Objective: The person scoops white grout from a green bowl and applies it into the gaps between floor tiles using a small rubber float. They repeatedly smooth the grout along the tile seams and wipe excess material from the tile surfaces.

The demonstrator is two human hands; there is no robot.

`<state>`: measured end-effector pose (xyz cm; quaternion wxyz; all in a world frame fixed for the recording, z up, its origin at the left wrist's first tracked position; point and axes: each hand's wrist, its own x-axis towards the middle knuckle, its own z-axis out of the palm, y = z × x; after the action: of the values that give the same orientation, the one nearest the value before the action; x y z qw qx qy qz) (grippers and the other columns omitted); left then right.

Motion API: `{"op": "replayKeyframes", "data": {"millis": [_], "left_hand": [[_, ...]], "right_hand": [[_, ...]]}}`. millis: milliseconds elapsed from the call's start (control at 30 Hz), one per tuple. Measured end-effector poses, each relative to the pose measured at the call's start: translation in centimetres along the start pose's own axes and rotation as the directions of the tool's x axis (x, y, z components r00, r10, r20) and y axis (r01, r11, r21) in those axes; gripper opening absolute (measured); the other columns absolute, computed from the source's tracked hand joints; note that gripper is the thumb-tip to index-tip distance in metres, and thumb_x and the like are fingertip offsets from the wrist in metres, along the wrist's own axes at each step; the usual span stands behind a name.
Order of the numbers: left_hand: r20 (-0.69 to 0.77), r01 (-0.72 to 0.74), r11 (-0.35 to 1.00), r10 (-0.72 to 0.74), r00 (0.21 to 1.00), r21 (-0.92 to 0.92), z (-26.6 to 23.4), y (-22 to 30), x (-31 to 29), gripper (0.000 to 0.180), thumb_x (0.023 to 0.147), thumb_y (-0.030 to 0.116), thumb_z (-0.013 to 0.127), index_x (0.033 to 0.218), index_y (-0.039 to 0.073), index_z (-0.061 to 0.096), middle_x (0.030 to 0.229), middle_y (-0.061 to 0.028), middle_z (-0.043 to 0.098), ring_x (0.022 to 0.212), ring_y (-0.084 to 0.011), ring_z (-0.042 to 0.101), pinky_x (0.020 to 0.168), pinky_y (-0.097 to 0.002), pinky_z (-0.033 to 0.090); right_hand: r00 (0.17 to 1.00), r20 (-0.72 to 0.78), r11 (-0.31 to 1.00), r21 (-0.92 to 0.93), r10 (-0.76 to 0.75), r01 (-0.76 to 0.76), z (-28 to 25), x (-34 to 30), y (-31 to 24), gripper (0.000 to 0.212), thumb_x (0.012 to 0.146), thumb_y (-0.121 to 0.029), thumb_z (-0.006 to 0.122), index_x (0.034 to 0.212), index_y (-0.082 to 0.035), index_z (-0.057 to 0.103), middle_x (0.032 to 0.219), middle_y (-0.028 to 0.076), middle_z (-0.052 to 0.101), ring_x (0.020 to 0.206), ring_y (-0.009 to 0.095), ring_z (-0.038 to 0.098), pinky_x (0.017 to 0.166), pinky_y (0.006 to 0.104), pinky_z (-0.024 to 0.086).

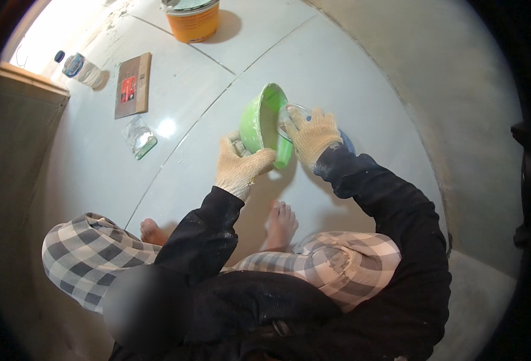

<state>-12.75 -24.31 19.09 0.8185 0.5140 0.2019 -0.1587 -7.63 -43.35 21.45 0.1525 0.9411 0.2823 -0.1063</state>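
Note:
A green plastic bowl (253, 123) is tipped on its side above the tiled floor, its inside turned to the right. Pale residue coats its rim and inner wall. My left hand (241, 162), in a cream knitted glove, grips the bowl's near lower side. My right hand (313, 135), gloved the same way, is at the bowl's opening with its fingers curled on a clear, round-edged thing (298, 108). Its kind is hard to tell because the hand covers most of it. Something blue (347, 143) shows behind my right wrist.
An orange tub (193, 23) with a pale top stands at the far side. To the left are a capped clear bottle (84, 70), a flat brown box (133, 85) and a clear glass-like block (139, 138). A wall (422, 66) runs along the right.

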Motion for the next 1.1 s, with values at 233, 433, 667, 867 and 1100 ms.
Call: {"op": "replayKeyframes", "data": {"millis": [233, 433, 667, 867, 1100], "left_hand": [[-0.115, -0.185, 0.980, 0.192, 0.975, 0.068, 0.0, -3.3, 2.6, 0.077, 0.079, 0.004, 0.080, 0.136, -0.007, 0.029, 0.121, -0.0208, 0.056, 0.102, -0.0222, 0.065, 0.079, -0.0352, 0.060], [-0.270, -0.144, 0.987, 0.119, 0.956, -0.073, -3.0, -2.5, 2.5, 0.077, 0.080, 0.006, 0.080, 0.136, -0.006, 0.030, 0.123, -0.0192, 0.055, 0.102, -0.0227, 0.064, 0.079, -0.0348, 0.060], [-0.389, -0.178, 0.980, 0.131, 0.912, -0.088, -4.5, -1.7, 3.7, 0.072, 0.082, 0.006, 0.079, 0.136, -0.006, 0.034, 0.121, -0.0186, 0.058, 0.096, -0.0231, 0.067, 0.077, -0.0351, 0.061], [-0.393, -0.180, 0.977, 0.121, 0.912, -0.117, -4.3, -3.0, 8.5, 0.071, 0.081, 0.005, 0.079, 0.136, -0.007, 0.036, 0.122, -0.0196, 0.058, 0.098, -0.0238, 0.067, 0.078, -0.0355, 0.061], [-0.437, -0.175, 0.969, 0.084, 0.896, -0.173, -3.6, -3.5, 11.8, 0.074, 0.080, 0.005, 0.081, 0.136, -0.008, 0.035, 0.123, -0.0212, 0.057, 0.102, -0.0252, 0.066, 0.078, -0.0367, 0.061]], "right_hand": [[0.872, 0.487, 0.829, 0.507, -0.051, -0.235, 4.1, -0.5, 6.5, 0.043, 0.083, -0.027, 0.063, 0.123, -0.012, 0.064, 0.100, 0.014, 0.069, 0.094, 0.027, 0.068, 0.084, 0.0367, 0.054], [0.673, 0.739, -0.230, 0.648, -0.042, -0.726, 4.0, -3.6, 10.4, 0.039, 0.085, -0.040, 0.072, 0.109, -0.010, 0.064, 0.079, 0.008, 0.065, 0.060, 0.018, 0.063, 0.051, 0.0354, 0.053], [0.772, 0.634, -0.102, 0.766, -0.040, -0.634, 11.4, 2.7, 8.9, 0.046, 0.083, -0.040, 0.071, 0.113, -0.007, 0.064, 0.085, 0.012, 0.069, 0.066, 0.023, 0.067, 0.062, 0.0348, 0.057], [0.875, 0.405, 0.746, 0.489, 0.264, -0.452, 18.5, 5.5, 5.8, 0.073, 0.086, -0.049, 0.063, 0.149, -0.015, 0.048, 0.159, 0.021, 0.035, 0.130, 0.041, 0.053, 0.110, 0.0420, 0.042], [0.630, 0.776, 0.949, 0.189, 0.013, -0.253, 15.6, 6.3, 12.0, 0.065, 0.085, -0.048, 0.062, 0.147, -0.027, 0.052, 0.154, 0.013, 0.045, 0.132, 0.033, 0.054, 0.110, 0.0402, 0.044]]}}
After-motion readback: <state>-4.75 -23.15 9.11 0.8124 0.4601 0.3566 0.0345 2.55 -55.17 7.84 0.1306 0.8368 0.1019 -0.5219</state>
